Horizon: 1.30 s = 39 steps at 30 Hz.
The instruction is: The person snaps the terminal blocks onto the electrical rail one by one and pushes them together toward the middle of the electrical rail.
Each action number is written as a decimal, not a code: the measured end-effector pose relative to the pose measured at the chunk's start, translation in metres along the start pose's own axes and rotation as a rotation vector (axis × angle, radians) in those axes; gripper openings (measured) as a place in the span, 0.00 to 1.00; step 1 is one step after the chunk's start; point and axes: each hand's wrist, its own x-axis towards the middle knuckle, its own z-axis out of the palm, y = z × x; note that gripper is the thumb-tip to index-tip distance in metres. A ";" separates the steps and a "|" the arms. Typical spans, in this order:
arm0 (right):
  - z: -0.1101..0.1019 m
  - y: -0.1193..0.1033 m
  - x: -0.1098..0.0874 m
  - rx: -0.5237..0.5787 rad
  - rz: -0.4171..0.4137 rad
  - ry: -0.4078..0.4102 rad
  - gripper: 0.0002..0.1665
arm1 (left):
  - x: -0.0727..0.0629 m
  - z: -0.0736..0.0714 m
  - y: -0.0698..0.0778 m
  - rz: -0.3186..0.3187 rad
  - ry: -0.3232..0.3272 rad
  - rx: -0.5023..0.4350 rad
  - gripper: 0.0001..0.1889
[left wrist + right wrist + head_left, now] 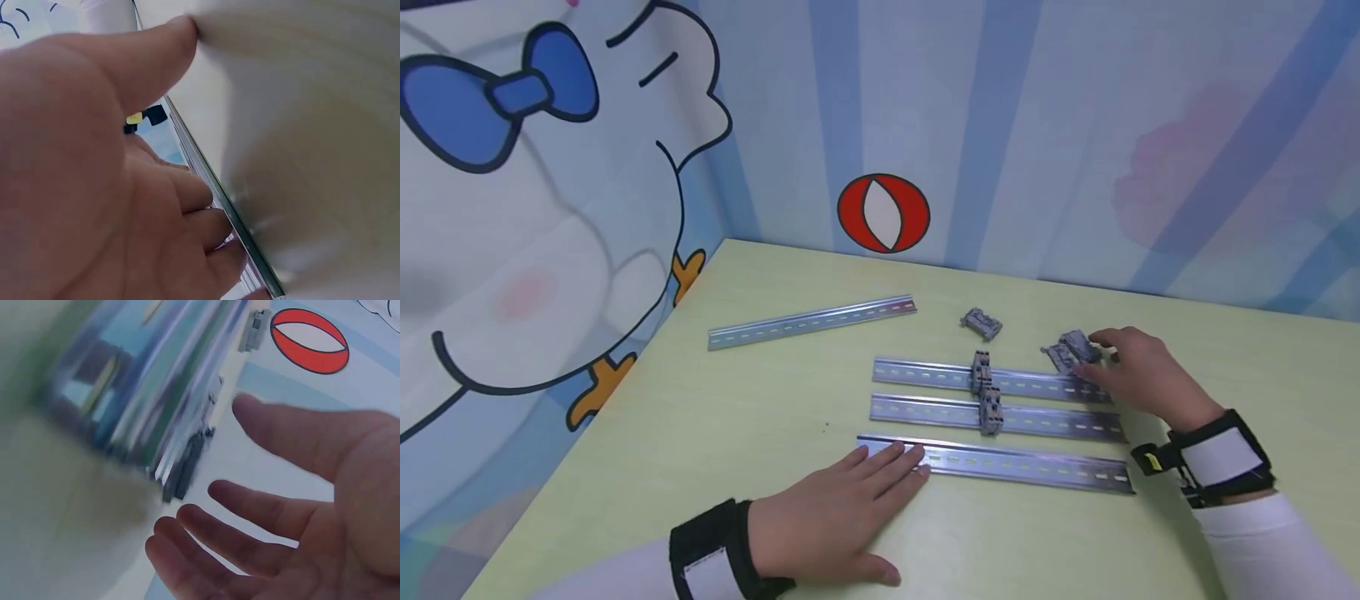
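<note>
My left hand [838, 521] lies flat, its straight fingers resting on the left end of the nearest slotted metal DIN rail [1022, 468]. In the left wrist view, the fingers [206, 228] line up along that rail's edge. Two grey terminal-block pieces [1061, 357] [1080, 345] lie side by side beyond the farther rails. Right beside them is my right hand [1150, 379], thumb and fingers spread apart. The right wrist view shows dark grey pieces [184, 467] just off its fingertips. A grey block stands across the middle rail [917, 408], another across the rail behind it [917, 372].
Another slotted rail [812, 322] lies at a slant at the back left of the pale yellow table [700, 467]. A single grey piece [982, 323] lies loose near the back. Printed walls [1075, 150] border the table at the back and left.
</note>
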 end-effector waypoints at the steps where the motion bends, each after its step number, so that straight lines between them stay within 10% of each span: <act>1: 0.001 -0.001 0.003 -0.008 -0.005 0.007 0.37 | 0.000 0.000 0.000 -0.003 -0.001 -0.003 0.49; 17: 0.006 0.004 0.004 -0.019 0.043 0.230 0.21 | 0.004 0.003 0.000 -0.024 0.009 0.010 0.51; 39: -0.007 0.001 -0.005 -0.038 -0.007 0.138 0.26 | 0.005 0.003 0.001 -0.040 0.017 0.000 0.52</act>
